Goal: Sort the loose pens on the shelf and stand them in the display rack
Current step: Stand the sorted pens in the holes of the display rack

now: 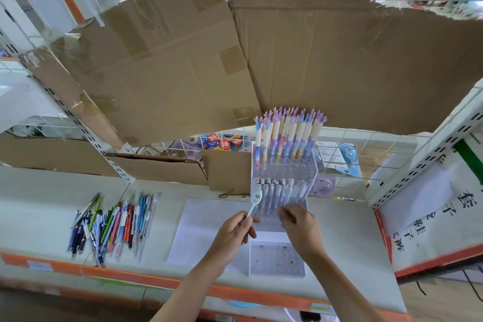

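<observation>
A clear stepped display rack (pixel 278 259) stands on the white shelf (pixel 39 214). Tall pastel pens (pixel 287 133) fill its back tier, and shorter pens with small figure caps (pixel 282 191) stand in the middle tier. The front tier shows bare holes. My left hand (pixel 232 235) pinches a light blue pen with a round white cap (pixel 254 200), held upright just left of the middle tier. My right hand (pixel 298 222) reaches into the middle tier, its fingers on the pens there. A heap of loose pens (pixel 115 225) lies on the shelf at the left.
A white paper sheet (pixel 201 227) lies under and left of the rack. Torn cardboard (pixel 261 60) covers the wire back panel. An orange strip (pixel 130 274) edges the shelf front. A perforated metal upright (pixel 428 154) and a sign with printed characters (pixel 413 214) stand at the right.
</observation>
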